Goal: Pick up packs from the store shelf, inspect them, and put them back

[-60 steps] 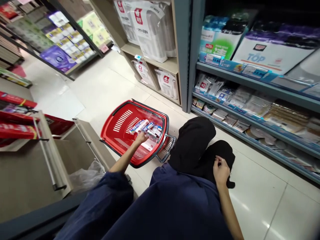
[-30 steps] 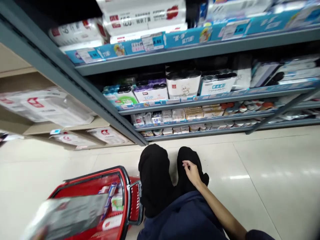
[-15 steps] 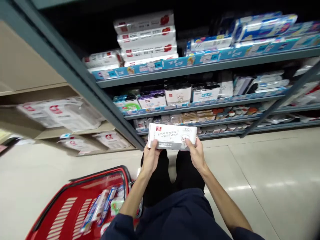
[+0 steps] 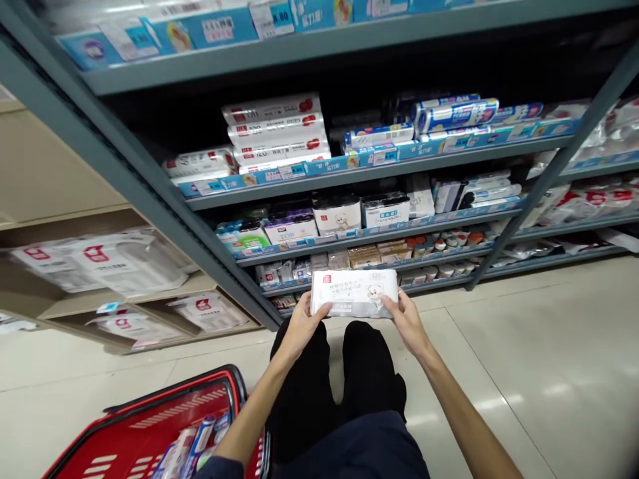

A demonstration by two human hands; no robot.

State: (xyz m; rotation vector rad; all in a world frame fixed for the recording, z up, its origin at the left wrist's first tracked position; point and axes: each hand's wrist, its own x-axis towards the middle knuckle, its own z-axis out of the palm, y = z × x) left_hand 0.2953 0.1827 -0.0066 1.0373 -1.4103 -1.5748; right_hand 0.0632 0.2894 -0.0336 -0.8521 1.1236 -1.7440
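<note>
Low in front of the shelves, over my knees, I hold a flat white and grey printed pack (image 4: 349, 283) with a small cartoon animal on its right side. My left hand (image 4: 303, 326) grips its left end, thumb on the front face. At the right end, my right hand (image 4: 410, 324) pinches the pack the same way, with the fingers behind it. The printed side faces up toward me. Behind it on a lower shelf stands a white pack (image 4: 337, 217) with a similar cartoon figure.
A red shopping basket (image 4: 164, 397) with several wrapped rolls inside stands at lower left. Grey shelves (image 4: 349, 171) carry white rolls (image 4: 279, 130), blue rolls (image 4: 456, 114) and small packs. Beige cubbies (image 4: 64, 305) on the left hold plastic-wrapped goods (image 4: 120, 263). The floor is tiled.
My view has tilted up and shifted, so the shelves sit lower and a higher shelf edge shows. The pack stays in both hands, slightly lower in view and tilted a little differently.
</note>
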